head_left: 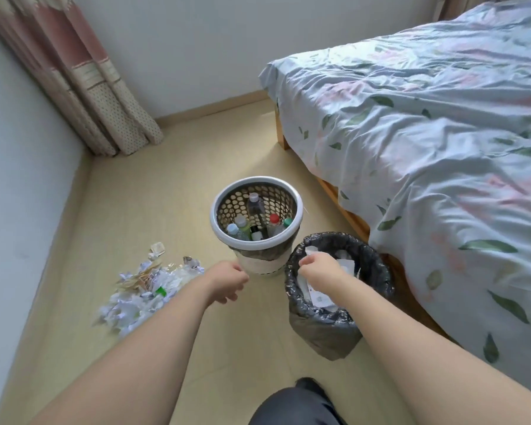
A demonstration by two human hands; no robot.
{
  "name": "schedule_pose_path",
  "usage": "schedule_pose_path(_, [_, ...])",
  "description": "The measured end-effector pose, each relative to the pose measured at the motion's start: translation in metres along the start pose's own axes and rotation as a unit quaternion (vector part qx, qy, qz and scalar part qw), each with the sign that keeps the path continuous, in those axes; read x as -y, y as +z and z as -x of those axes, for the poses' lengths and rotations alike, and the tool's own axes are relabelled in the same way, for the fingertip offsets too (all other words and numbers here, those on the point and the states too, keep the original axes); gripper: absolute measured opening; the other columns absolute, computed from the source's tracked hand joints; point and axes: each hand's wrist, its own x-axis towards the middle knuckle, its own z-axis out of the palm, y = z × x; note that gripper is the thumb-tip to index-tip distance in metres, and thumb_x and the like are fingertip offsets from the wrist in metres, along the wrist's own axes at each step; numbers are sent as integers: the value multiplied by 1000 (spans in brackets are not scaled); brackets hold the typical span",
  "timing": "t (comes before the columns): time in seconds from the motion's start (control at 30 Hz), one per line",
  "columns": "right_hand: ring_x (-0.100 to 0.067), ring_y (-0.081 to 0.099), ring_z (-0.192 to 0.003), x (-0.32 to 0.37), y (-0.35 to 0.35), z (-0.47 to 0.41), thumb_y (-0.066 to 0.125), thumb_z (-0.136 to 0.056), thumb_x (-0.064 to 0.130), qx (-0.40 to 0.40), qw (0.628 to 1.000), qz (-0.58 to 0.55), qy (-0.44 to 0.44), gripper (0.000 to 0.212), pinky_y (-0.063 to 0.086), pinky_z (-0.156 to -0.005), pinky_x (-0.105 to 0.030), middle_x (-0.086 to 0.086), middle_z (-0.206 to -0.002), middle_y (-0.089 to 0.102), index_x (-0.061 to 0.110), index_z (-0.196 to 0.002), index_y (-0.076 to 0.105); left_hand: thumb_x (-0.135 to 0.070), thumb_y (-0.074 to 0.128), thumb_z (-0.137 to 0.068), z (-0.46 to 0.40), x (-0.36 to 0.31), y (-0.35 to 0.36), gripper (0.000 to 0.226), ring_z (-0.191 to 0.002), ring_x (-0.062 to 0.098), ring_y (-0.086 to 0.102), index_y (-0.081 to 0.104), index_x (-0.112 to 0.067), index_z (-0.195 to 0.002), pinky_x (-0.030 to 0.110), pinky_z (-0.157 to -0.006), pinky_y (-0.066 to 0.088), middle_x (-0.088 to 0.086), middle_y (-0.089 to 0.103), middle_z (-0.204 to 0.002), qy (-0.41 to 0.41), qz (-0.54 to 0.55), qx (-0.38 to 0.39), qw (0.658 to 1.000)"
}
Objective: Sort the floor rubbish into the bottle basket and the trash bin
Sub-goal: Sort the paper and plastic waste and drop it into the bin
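A white perforated bottle basket (224,210) stands on the floor with several capped bottles (259,223) upright inside. Right of it and nearer to me is the trash bin (325,329), lined with a black bag and holding white paper scraps (321,297). A heap of crumpled paper and wrappers (141,294), with a green cap in it, lies on the floor at the left. My left hand (227,282) hovers between the heap and the basket, fingers curled, nothing seen in it. My right hand (318,268) hangs over the bin's mouth, knuckles up, fingers hidden beneath.
A bed (426,148) with a floral cover fills the right side, its wooden frame close behind the bin. Curtains (83,87) hang in the far left corner. A wall (19,179) runs along the left. My dark-clothed knee (295,406) is at the bottom.
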Motion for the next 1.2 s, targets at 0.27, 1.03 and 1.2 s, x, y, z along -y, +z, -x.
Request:
schedule_pose_path(0.27, [-20,63,-97,117,144,33,57,-85,16,114,982,113,-103,40,54,-82,-30,-6,-114,64,13,-124,62,-12,42,-85,54,162,-98,11,-66,23,52,54,-13,-84,23,-54,34,11,55,-80,-69,-7,-82,994])
schedule_pose_path(1.03, [-26,52,-112,109,475,-143,44,-94,14,165,852,424,-258,50,48,-81,-35,-5,-131,42,23,-143,38,-26,49,-91,-137,454,-82,26,-96,24,60,51,-22,-116,31,-73,44,2,63,-106,-168,153,-159,961])
schedule_pose_path(1.2, [-28,33,-124,104,518,-174,56,-90,24,158,741,538,-369,47,39,-97,-36,-5,-132,34,23,-136,43,-43,55,-87,-172,480,-73,43,-100,32,63,56,-4,-106,32,-62,36,14,65,-107,-253,258,-214,907])
